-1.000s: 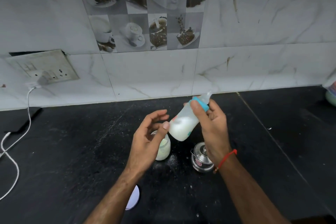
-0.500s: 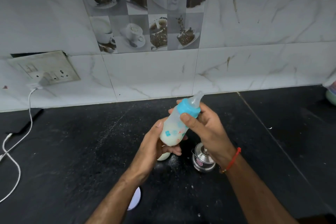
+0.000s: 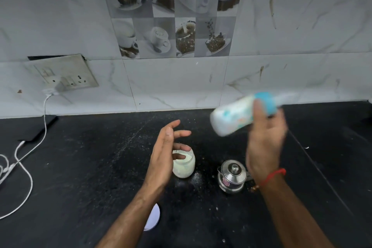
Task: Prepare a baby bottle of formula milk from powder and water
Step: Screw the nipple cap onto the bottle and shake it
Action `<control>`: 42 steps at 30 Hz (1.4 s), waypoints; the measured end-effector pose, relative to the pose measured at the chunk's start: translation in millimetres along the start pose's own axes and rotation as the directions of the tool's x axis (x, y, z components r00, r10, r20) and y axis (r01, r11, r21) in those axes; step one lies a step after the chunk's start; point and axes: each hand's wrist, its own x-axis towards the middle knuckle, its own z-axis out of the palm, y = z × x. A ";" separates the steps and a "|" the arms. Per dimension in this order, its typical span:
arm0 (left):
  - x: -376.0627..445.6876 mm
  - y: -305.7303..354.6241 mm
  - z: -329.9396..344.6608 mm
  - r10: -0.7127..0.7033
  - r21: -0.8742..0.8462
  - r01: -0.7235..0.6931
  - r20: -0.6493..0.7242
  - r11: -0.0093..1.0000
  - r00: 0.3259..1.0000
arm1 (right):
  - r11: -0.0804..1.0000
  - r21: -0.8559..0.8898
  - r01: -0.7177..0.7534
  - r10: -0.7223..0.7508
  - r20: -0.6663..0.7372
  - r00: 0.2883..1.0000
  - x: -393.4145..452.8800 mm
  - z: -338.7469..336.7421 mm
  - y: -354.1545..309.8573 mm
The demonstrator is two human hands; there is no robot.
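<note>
The right hand [image 3: 263,145] has its grip curled round the bottle [image 3: 239,115], thumb on the blue collar, holding it tilted in the air above the desk [image 3: 90,167], teat toward the wall; both are blurred. The left hand [image 3: 164,153] holds nothing, fingers spread and relaxed, above the open jar [image 3: 184,164] of pale powder. A steel pot [image 3: 232,175] with lid stands right of the jar, apart from it. A white cable [image 3: 26,167] lies at far left

Both forearms are bare, no sleeves in sight. Right wrist has a thin red thread bracelet [image 3: 273,177] tied round it, with what looks like a small bead or knot hanging underneath. Left hand [image 3: 163,159] wears nothing, no rings.
</note>
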 end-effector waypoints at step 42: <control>-7.7 -4.6 10.9 -0.087 -0.005 0.087 -0.016 0.996 0.996 | 0.978 -0.168 -0.123 0.163 0.253 0.954 -17.3 16.4 -3.0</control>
